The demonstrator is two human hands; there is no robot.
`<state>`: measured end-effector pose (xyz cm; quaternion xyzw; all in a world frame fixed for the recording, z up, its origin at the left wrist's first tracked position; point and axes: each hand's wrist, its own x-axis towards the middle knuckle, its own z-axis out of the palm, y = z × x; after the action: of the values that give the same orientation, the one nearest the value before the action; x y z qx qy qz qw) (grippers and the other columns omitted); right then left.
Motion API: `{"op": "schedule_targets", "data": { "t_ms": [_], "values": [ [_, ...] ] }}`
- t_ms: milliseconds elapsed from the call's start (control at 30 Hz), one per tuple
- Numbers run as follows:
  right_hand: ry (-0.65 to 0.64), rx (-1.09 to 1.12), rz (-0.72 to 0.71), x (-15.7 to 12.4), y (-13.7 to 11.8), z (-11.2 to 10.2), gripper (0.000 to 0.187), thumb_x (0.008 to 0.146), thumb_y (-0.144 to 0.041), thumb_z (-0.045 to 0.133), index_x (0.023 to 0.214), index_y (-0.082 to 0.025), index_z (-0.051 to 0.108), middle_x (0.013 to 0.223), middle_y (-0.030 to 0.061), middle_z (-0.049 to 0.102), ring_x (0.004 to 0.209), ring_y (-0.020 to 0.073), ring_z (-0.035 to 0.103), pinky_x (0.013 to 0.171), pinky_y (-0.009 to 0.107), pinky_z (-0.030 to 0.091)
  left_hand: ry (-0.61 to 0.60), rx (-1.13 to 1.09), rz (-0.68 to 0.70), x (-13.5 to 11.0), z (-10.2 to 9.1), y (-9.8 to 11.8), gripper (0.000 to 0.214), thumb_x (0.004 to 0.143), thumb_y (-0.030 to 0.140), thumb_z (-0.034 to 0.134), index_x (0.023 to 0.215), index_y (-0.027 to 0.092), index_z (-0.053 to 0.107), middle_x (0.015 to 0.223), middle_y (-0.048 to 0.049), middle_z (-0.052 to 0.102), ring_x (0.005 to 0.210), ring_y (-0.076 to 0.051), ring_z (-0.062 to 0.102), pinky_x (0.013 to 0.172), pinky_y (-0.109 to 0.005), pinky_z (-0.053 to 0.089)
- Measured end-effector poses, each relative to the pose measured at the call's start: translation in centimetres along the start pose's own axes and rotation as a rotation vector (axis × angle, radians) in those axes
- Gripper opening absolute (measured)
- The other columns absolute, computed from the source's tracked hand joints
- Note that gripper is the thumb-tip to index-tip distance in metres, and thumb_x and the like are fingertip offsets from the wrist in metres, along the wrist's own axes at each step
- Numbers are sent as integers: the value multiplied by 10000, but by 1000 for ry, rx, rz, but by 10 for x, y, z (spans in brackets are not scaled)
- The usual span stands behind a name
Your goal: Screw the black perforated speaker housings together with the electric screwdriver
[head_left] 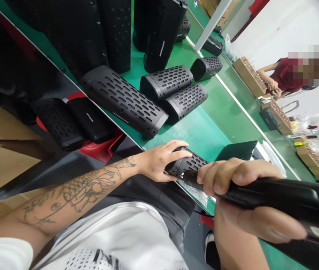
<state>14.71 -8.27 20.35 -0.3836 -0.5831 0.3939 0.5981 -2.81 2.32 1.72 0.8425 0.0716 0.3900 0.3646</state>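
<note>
My left hand (160,161) grips the near end of a black slotted metal case (194,161) at the table edge, thumb on one side and fingers over the top. Wrapped around a black electric screwdriver (277,191) is my right hand (240,176). The screwdriver's tip (182,175) reaches the end of the case, close to my left thumb; whether it sits in a screw is too small to tell. Part of the case is hidden behind my right fingers.
More slotted black cases (128,101) lie on the green table (204,123), with tall black units (159,37) behind. A red stool (103,150) beside the table bears further cases. A dark box (238,150) stands beyond my right hand. Across the bench, a person (283,75) works near cardboard trays (249,77).
</note>
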Motion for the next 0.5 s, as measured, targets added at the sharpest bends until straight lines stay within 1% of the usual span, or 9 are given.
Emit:
{"op": "schedule_targets", "data": {
  "t_ms": [33, 67, 133, 200, 267, 333, 500],
  "values": [
    [-10, 18, -7, 2, 3, -3, 415, 1075, -677, 910, 1138, -268, 870, 767, -28, 757, 559, 168, 694, 649, 388, 692, 2, 7, 11, 0, 0, -1, 965, 952, 374, 988, 1798, 269, 535, 1805, -291, 527, 1659, -515, 605, 1380, -737, 568],
    [-49, 40, -6, 3, 6, -6, 406, 1066, -649, 934, 1152, -259, 861, 783, -26, 766, 570, 168, 704, 658, 387, 696, 0, 12, 22, 1, 1, -2, 961, 958, 376, 981, 1798, 270, 528, 1797, -290, 529, 1656, -512, 607, 1374, -732, 576],
    [-168, 87, 2, 6, 11, -10, 361, 1086, -583, 929, 1197, -251, 843, 827, -16, 784, 619, 175, 742, 699, 393, 712, -8, 18, 38, 1, 1, -5, 949, 973, 400, 966, 1798, 269, 517, 1788, -291, 526, 1644, -506, 614, 1362, -721, 590],
    [-267, 115, -12, 6, 13, -13, 329, 1078, -527, 926, 1225, -251, 827, 847, -14, 784, 655, 183, 768, 725, 396, 718, -10, 23, 48, 2, 1, -7, 938, 985, 425, 954, 1795, 258, 512, 1778, -296, 522, 1626, -502, 622, 1349, -709, 602],
    [-262, 92, -3, 5, 14, -13, 297, 1079, -506, 929, 1199, -260, 812, 832, -18, 770, 658, 186, 769, 728, 394, 710, -14, 34, 54, 2, 2, -10, 940, 987, 453, 950, 1793, 252, 510, 1762, -297, 523, 1608, -502, 628, 1342, -705, 607],
    [-262, 82, -3, 5, 15, -11, 305, 1067, -518, 950, 1155, -269, 796, 804, -27, 756, 627, 178, 747, 708, 382, 699, -16, 46, 62, 3, 3, -12, 950, 988, 479, 948, 1793, 241, 504, 1745, -301, 524, 1598, -509, 626, 1340, -713, 603],
    [-285, 129, -71, 6, 23, -7, 299, 1035, -479, 949, 1121, -252, 775, 756, -54, 716, 585, 141, 691, 681, 323, 681, -14, 40, 73, 2, 4, -14, 972, 985, 503, 951, 1796, 226, 494, 1721, -307, 528, 1588, -513, 622, 1331, -710, 606]
  ]
}}
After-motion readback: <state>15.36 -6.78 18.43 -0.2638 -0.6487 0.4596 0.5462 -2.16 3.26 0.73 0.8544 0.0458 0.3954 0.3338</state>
